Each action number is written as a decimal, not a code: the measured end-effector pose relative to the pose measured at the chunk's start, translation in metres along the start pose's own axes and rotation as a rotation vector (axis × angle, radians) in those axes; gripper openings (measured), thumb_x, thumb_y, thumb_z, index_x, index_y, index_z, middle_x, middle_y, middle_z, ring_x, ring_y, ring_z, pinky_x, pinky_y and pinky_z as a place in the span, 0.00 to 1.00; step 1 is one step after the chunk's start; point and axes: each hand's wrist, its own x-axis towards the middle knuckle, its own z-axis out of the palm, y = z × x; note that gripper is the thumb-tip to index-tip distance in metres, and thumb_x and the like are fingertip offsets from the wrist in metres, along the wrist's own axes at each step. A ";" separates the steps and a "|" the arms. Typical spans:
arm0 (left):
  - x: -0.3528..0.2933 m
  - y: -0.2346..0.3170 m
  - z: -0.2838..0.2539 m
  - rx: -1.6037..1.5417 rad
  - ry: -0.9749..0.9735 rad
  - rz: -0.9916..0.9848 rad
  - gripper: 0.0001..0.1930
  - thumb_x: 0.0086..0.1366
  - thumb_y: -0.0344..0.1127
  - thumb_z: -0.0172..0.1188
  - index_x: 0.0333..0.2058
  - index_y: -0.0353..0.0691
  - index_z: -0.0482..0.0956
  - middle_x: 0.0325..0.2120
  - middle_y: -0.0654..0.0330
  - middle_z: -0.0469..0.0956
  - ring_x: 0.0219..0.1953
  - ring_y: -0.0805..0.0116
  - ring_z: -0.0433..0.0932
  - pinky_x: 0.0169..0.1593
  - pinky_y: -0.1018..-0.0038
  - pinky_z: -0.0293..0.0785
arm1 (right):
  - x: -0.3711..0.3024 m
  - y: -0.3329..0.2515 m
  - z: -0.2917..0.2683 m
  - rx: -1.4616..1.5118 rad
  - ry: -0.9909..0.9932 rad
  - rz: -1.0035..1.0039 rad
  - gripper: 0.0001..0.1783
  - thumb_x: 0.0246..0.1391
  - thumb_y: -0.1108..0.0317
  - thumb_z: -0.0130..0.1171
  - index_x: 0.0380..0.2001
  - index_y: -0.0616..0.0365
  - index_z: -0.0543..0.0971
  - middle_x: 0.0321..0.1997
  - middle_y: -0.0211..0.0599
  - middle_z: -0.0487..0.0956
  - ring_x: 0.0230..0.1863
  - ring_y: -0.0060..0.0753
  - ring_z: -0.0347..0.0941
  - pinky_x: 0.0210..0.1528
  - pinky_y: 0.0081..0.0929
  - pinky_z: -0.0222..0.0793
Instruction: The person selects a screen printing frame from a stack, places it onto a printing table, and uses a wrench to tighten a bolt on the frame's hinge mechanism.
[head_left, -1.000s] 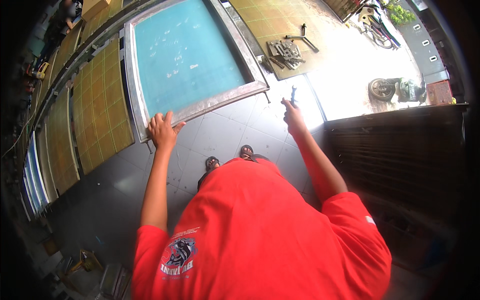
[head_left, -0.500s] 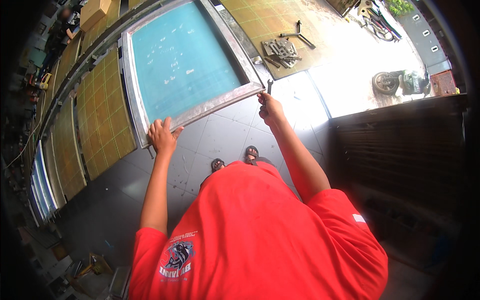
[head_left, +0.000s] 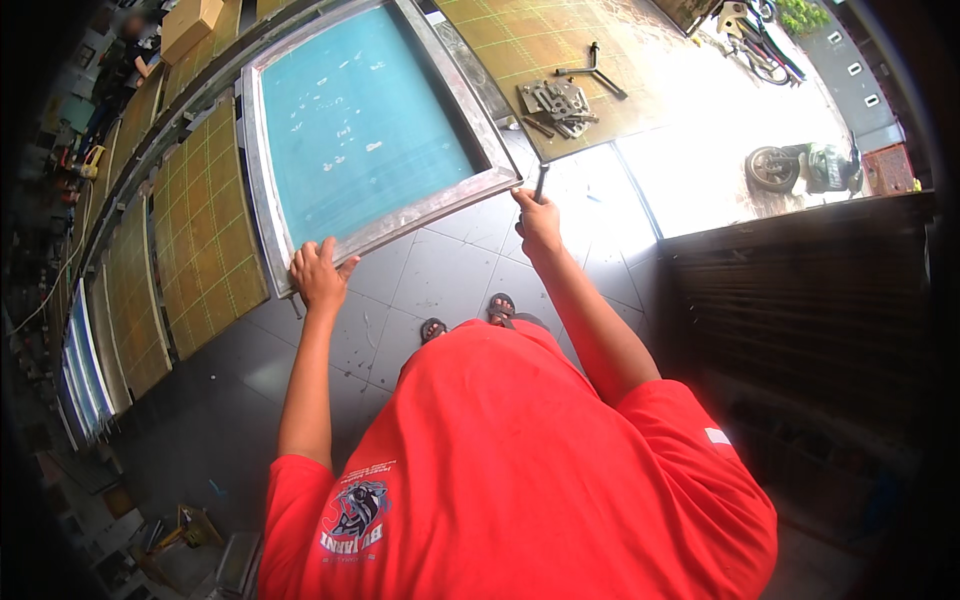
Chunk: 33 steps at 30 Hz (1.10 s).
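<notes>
The fingers (head_left: 312, 257) of the left hand (head_left: 322, 284) lie slightly apart over the lower-left corner of the screen frame (head_left: 420, 213), the thumb angled out to the right along the near rail; this looks like a steadying touch, though whether anything clamps from below cannot be told. The right hand (head_left: 541, 224) has its fingers wrapped closed round a wrench (head_left: 541, 184), whose shank stands up out of the fist; gripping low like this presumably leaves the upper end free. That fist sits at the frame's lower-right corner, its foremost fingertip apparently at the edge, but contact is too small to make out.

The screen frame slants across the upper middle of the picture, with teal mesh (head_left: 365, 120) stretched inside it, pale marks showing here and there. A bolt (head_left: 297, 308) juts below the left-hand corner, probably part of how the frame is fixed or levelled.

Farther out, at the upper right, metal brackets (head_left: 557, 103) and a three-armed wrench (head_left: 603, 82) lie on a grid-lined desk (head_left: 500, 40), seemingly kept within reach of the right arm. More grid-lined boards (head_left: 215, 215) run down the left side, evenly spaced, perhaps as printing stations. A cardboard box (head_left: 190, 28) rests at the upper left, and a motorbike (head_left: 805, 168) stands outside at the right.
</notes>
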 end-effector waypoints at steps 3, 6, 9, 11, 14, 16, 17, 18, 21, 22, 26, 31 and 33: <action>0.001 0.002 0.000 0.011 -0.002 0.005 0.38 0.55 0.73 0.37 0.43 0.44 0.73 0.34 0.56 0.67 0.40 0.55 0.65 0.47 0.60 0.59 | 0.001 -0.007 0.000 -0.096 0.134 -0.254 0.17 0.44 0.72 0.63 0.38 0.63 0.72 0.27 0.33 0.72 0.24 0.20 0.66 0.26 0.20 0.62; -0.002 -0.003 0.000 -0.015 -0.095 -0.039 0.39 0.54 0.74 0.36 0.47 0.45 0.71 0.39 0.53 0.66 0.44 0.54 0.64 0.52 0.58 0.57 | -0.006 -0.007 -0.008 -0.186 0.117 -0.400 0.15 0.52 0.71 0.55 0.42 0.65 0.71 0.32 0.36 0.72 0.29 0.22 0.67 0.31 0.22 0.63; -0.012 -0.008 -0.010 -0.073 0.092 -0.019 0.38 0.56 0.70 0.43 0.53 0.44 0.64 0.48 0.50 0.62 0.51 0.50 0.60 0.56 0.55 0.53 | -0.037 -0.010 -0.018 -0.338 -0.011 -0.466 0.13 0.59 0.69 0.42 0.44 0.64 0.69 0.30 0.37 0.74 0.28 0.24 0.68 0.31 0.23 0.63; -0.020 -0.004 -0.026 -0.197 0.193 -0.167 0.37 0.56 0.64 0.50 0.55 0.42 0.61 0.53 0.48 0.58 0.54 0.48 0.57 0.58 0.53 0.50 | -0.058 -0.016 -0.017 -0.569 -0.128 -0.588 0.13 0.58 0.70 0.43 0.44 0.63 0.68 0.26 0.38 0.75 0.26 0.24 0.68 0.30 0.23 0.63; -0.044 -0.003 -0.044 -0.293 0.373 -0.447 0.34 0.54 0.44 0.62 0.55 0.36 0.59 0.53 0.45 0.59 0.56 0.46 0.57 0.59 0.54 0.51 | -0.073 -0.023 -0.006 -0.900 -0.426 -0.710 0.12 0.53 0.77 0.45 0.41 0.61 0.73 0.27 0.34 0.78 0.22 0.20 0.70 0.25 0.20 0.66; -0.078 -0.014 -0.042 -0.301 0.391 -0.734 0.31 0.54 0.42 0.63 0.52 0.34 0.61 0.49 0.45 0.64 0.52 0.48 0.62 0.55 0.59 0.58 | -0.086 -0.021 0.027 -1.043 -0.576 -0.673 0.12 0.52 0.75 0.48 0.39 0.57 0.77 0.28 0.36 0.79 0.25 0.29 0.75 0.28 0.26 0.70; -0.095 -0.019 -0.038 -0.426 0.328 -0.851 0.30 0.54 0.42 0.63 0.50 0.34 0.61 0.46 0.46 0.66 0.49 0.50 0.65 0.52 0.61 0.62 | -0.094 -0.019 0.046 -1.091 -0.663 -0.720 0.11 0.51 0.74 0.50 0.38 0.56 0.77 0.28 0.38 0.79 0.27 0.34 0.76 0.30 0.29 0.70; -0.113 -0.025 -0.035 -0.558 0.270 -0.962 0.28 0.55 0.42 0.63 0.49 0.34 0.62 0.43 0.47 0.68 0.46 0.53 0.68 0.49 0.63 0.66 | -0.103 -0.013 0.070 -1.135 -0.748 -0.769 0.10 0.51 0.73 0.52 0.38 0.55 0.78 0.29 0.40 0.79 0.28 0.40 0.76 0.31 0.32 0.70; -0.138 -0.035 -0.022 -0.736 0.224 -0.952 0.22 0.59 0.40 0.58 0.48 0.35 0.65 0.39 0.50 0.71 0.41 0.59 0.71 0.45 0.65 0.69 | -0.114 0.014 0.137 -1.283 -0.965 -0.983 0.09 0.50 0.68 0.52 0.35 0.53 0.78 0.30 0.43 0.79 0.30 0.49 0.75 0.30 0.40 0.70; -0.142 -0.043 -0.017 -0.777 0.259 -0.957 0.20 0.61 0.39 0.55 0.49 0.36 0.65 0.41 0.50 0.71 0.43 0.58 0.71 0.46 0.66 0.69 | -0.120 0.023 0.160 -1.330 -1.030 -1.072 0.08 0.51 0.68 0.51 0.33 0.53 0.78 0.29 0.44 0.79 0.29 0.49 0.75 0.30 0.41 0.70; -0.121 -0.076 -0.044 -0.812 0.263 -0.673 0.17 0.65 0.33 0.48 0.52 0.39 0.68 0.49 0.51 0.70 0.50 0.55 0.70 0.52 0.66 0.66 | -0.129 0.056 0.223 -1.513 -1.134 -1.201 0.08 0.50 0.69 0.49 0.31 0.55 0.77 0.27 0.44 0.78 0.29 0.49 0.76 0.29 0.41 0.71; -0.074 -0.124 -0.069 -0.737 0.051 -0.298 0.18 0.65 0.31 0.45 0.53 0.44 0.69 0.55 0.56 0.66 0.56 0.55 0.66 0.58 0.67 0.62 | -0.139 0.075 0.263 -1.686 -1.161 -1.188 0.08 0.47 0.73 0.48 0.29 0.56 0.78 0.26 0.44 0.78 0.29 0.48 0.76 0.30 0.40 0.72; -0.056 -0.136 -0.065 -0.616 -0.029 -0.218 0.18 0.65 0.32 0.45 0.53 0.46 0.69 0.56 0.57 0.65 0.57 0.57 0.65 0.59 0.67 0.61 | -0.141 0.083 0.268 -1.724 -1.127 -1.195 0.09 0.46 0.73 0.48 0.28 0.56 0.78 0.26 0.46 0.78 0.29 0.48 0.76 0.31 0.39 0.72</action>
